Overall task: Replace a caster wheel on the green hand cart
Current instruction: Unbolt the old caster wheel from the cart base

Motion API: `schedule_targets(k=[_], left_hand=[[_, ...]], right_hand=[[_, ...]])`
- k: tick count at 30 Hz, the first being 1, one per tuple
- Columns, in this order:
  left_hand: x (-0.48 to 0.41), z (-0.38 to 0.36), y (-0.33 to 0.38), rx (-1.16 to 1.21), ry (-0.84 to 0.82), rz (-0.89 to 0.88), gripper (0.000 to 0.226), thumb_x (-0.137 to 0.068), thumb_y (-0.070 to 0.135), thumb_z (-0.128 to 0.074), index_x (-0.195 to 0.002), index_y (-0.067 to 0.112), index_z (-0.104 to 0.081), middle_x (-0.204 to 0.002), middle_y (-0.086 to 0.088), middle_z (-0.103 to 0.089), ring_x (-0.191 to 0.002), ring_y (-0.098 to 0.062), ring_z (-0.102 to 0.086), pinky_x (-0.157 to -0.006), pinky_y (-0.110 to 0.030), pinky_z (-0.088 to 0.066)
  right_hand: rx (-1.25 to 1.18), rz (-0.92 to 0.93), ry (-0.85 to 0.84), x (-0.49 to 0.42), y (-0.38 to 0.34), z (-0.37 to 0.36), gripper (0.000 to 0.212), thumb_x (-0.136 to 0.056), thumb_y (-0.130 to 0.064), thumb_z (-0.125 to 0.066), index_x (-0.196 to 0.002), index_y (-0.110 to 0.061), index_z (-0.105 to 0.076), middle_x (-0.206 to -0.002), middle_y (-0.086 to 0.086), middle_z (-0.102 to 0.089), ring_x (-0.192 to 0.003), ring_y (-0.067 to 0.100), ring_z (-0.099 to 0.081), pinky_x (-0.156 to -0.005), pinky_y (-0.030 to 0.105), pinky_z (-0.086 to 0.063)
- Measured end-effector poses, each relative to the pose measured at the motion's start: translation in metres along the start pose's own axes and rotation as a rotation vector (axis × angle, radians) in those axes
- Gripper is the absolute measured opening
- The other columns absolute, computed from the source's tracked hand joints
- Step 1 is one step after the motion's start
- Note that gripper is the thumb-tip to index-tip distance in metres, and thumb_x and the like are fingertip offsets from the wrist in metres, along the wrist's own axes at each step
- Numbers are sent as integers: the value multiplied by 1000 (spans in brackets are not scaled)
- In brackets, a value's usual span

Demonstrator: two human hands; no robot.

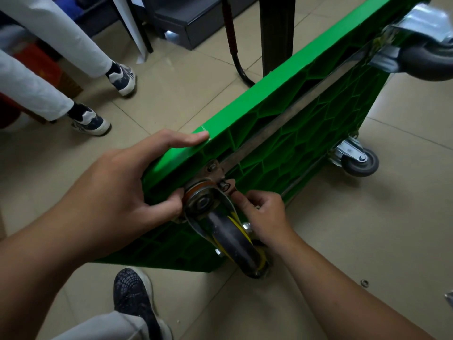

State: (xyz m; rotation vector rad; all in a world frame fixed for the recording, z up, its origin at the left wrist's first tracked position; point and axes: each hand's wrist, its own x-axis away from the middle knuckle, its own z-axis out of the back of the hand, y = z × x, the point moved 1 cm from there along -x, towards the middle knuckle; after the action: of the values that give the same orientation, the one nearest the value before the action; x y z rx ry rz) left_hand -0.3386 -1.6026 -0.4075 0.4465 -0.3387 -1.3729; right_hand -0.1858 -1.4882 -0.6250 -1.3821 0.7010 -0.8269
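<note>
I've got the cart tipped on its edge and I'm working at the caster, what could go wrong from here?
The green cart stands on edge, steadied by your left hand; if that grip slips it may topple toward the feet nearby. Your right hand works beside the mounting bolt, tight against the caster; the swivel could turn and pinch it. A small metal ring lies loose on the floor and could get lost.

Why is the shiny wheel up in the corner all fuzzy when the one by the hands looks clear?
Head view: the grey caster wheel in a shiny metal bracket sits at the frame's edge, where the wide-angle picture smears; head view: the black-and-yellow caster wheel lies near the middle, so it is sharp; head view: the beige tiled floor shows a pale glare patch.
</note>
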Motion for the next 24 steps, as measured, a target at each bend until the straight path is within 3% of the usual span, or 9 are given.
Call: schedule_targets(k=[3, 6, 11, 14, 16, 20, 24], left_hand=[[1, 0, -1, -12, 11, -5, 72, -78, 33, -74, -141, 59, -50, -101, 0, -75, -80, -40, -73, -68, -51, -62], [1, -2, -2, -48, 26, -14, 69, -82, 38, -74, -141, 61, -48, -102, 1, -75, -77, -37, -74, -67, -55, -61], [1, -3, -2, -78, 38, -17, 66, -84, 42, -75, -141, 61, -48, -104, 6, -76, -75, -35, -73, -67, -54, -61], [1, -4, -2, -109, 48, 0, 65, -83, 49, -71, -141, 63, -46, -97, 3, -76, -69, -32, -72, -63, -52, -59], [1, -5, -3, -124, 50, 11, 63, -84, 54, -68, -141, 64, -44, -98, 1, -76, -72, -31, -72, -65, -53, -59], [1, -4, -3, -108, 46, 9, 62, -84, 54, -68, -141, 63, -45, -102, 2, -76, -75, -32, -73, -66, -54, -60], [0, -3, -3, -80, 58, -5, 61, -84, 51, -71, -140, 61, -49, -106, 11, -76, -75, -35, -74, -66, -53, -61]], right_hand=[[183, 49, -84, -3, -2, 7, 87, -71, -94, -43, -57, -8, -42, -51, -4, -33, -48, 11, -33, -50, 32, -24], [452, 126, -161, -5, -6, 10, 78, -74, -92, -20, -55, -18, -38, -51, -5, -38, -46, 13, -37, -48, 31, -24], [548, 195, -123, -5, -2, 6, 89, -69, -95, 8, -61, -22, -41, -55, -6, -43, -53, 22, -46, -51, 32, -24], [536, 251, -44, -3, 5, 0, 99, -77, -91, 4, -68, -12, -56, -60, 7, -56, -57, 34, -56, -55, 29, -27], [536, 323, 30, -2, 10, -4, 94, -88, -84, -5, -68, -8, -58, -58, 12, -59, -51, 36, -57, -53, 27, -28], [589, 446, 164, -1, 14, -9, 77, -102, -66, -18, -69, -8, -57, -51, 9, -56, -40, 34, -52, -49, 23, -25], [658, 546, 232, -4, 10, -9, 74, -105, -58, -19, -69, -6, -58, -46, 8, -54, -34, 33, -51, -47, 21, -23]])
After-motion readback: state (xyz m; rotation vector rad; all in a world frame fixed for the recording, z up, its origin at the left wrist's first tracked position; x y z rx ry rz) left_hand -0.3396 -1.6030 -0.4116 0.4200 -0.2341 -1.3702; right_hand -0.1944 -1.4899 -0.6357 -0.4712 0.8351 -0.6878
